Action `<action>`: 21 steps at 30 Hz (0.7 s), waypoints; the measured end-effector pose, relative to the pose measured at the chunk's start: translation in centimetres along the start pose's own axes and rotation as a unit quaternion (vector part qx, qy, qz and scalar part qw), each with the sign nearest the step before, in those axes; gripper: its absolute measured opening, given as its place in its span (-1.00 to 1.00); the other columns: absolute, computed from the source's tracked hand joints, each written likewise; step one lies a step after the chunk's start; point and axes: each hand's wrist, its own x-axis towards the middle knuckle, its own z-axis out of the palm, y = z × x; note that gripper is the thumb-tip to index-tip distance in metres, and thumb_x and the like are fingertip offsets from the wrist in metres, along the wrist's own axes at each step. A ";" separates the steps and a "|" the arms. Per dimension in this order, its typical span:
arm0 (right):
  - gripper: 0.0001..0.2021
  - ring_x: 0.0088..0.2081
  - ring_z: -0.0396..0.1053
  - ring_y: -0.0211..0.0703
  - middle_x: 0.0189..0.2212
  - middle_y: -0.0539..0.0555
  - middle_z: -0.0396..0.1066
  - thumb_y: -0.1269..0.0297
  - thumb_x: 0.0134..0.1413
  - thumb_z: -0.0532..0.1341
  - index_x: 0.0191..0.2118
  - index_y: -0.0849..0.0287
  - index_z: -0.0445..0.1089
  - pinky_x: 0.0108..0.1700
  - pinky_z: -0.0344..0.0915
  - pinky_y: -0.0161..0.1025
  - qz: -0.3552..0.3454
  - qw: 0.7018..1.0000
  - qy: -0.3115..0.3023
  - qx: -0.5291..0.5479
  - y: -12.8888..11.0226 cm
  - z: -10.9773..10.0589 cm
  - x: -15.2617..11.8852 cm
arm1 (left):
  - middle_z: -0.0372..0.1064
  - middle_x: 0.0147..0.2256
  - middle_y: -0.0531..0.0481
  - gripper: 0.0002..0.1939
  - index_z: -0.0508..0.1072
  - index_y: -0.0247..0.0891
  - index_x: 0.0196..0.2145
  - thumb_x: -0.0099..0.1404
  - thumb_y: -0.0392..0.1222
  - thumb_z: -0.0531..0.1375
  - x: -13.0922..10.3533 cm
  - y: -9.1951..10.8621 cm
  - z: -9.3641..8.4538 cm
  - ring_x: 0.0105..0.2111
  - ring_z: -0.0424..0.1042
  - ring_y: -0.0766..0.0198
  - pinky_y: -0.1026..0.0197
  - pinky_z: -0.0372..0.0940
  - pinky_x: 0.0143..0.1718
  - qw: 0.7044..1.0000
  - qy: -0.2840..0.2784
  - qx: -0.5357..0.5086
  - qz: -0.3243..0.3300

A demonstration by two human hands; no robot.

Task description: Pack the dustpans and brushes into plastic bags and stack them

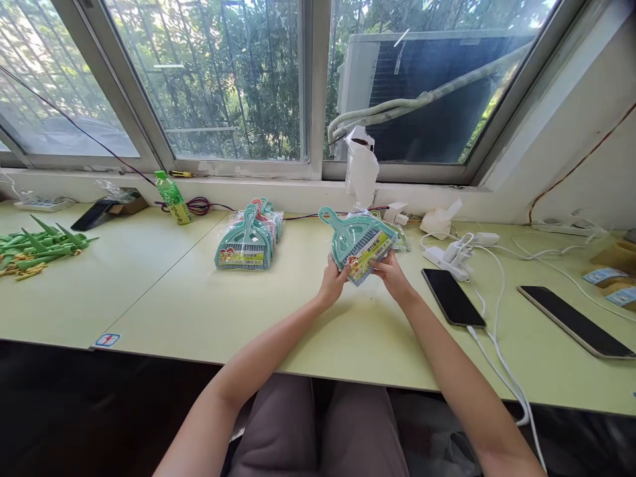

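Note:
A small teal dustpan and brush set [354, 237], wrapped in clear plastic with a yellow label, is held up between both hands, its handle tilted to the upper left. My left hand [334, 281] grips its lower left corner, and my right hand [392, 273] pinches the lower right edge by the label. Behind it, another green-edged wrapped set [401, 240] shows in part. To the left stands a row of similar wrapped dustpan sets [244, 242], teal in front with a red one further back.
Right of my hands are a charging phone [453, 297], a white power strip [447, 262] with loose cables, and a tablet-like device [576, 320]. A green bottle [173, 197] stands at the back left. Green and yellow pieces [40, 246] are heaped at far left. The table's front edge [348, 381] crosses my lap.

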 end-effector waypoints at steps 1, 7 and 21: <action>-0.34 -0.05 0.41 -0.03 -0.08 -0.03 0.45 0.22 -0.29 0.42 0.01 -0.09 0.17 -0.21 0.45 -0.14 -0.001 1.000 0.004 0.001 0.0 0.1 -0.1 | 0.38 -0.08 -0.13 -0.39 0.09 -0.22 0.11 0.19 -0.01 0.22 0.0 0.1 0.0 -0.20 0.43 0.16 0.16 0.45 -0.34 1.000 0.002 0.009 0.001; -0.31 -0.07 0.42 -0.07 -0.07 -0.06 0.43 0.20 -0.29 0.43 0.03 -0.14 0.15 -0.20 0.45 -0.13 -0.011 1.000 -0.006 -0.005 -0.1 0.2 -0.3 | 0.40 -0.13 -0.08 -0.45 0.09 -0.21 0.09 0.21 -0.06 0.20 -0.1 0.2 0.1 -0.23 0.43 0.19 0.21 0.44 -0.37 1.000 0.001 0.024 0.002; -0.41 -0.08 0.43 -0.08 -0.14 -0.07 0.46 0.31 -0.30 0.40 -0.05 -0.12 0.25 -0.13 0.44 -0.09 -0.067 0.996 0.053 0.030 0.0 1.1 -0.8 | 0.40 -0.45 0.06 -0.31 -0.03 -0.25 0.11 0.22 0.19 0.15 0.5 -0.4 -0.9 -0.62 0.40 0.31 0.30 0.28 -0.63 0.988 -0.152 0.004 -0.032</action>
